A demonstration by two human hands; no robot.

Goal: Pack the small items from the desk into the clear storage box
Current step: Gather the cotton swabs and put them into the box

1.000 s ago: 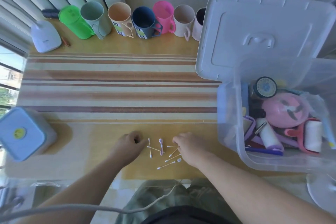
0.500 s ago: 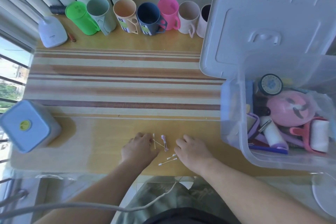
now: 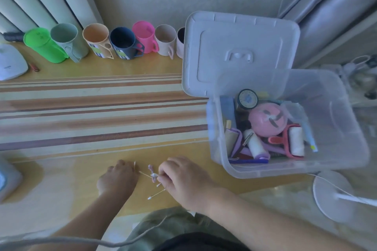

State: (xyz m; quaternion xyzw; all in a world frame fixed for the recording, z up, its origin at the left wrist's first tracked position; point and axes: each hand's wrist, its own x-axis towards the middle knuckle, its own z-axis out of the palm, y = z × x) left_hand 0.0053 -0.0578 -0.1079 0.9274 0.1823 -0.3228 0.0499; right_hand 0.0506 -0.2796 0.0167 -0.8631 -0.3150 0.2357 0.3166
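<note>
Near the front edge of the worktop [image 3: 61, 179], the right hand [image 3: 183, 179] pinches some of the cotton swabs [image 3: 156, 193] with curled fingers, while more swabs lie loose on the wood just beside it. Close on the other side, the left hand [image 3: 117, 178] rests knuckles up with its fingers curled down by one swab, but you cannot tell if that grip holds anything. Off to the right stands the clear storage box [image 3: 346, 128], open and full of small things, with its lid [image 3: 240, 53] leaning behind it and a row of cups [image 3: 102, 42] along the wall.
</note>
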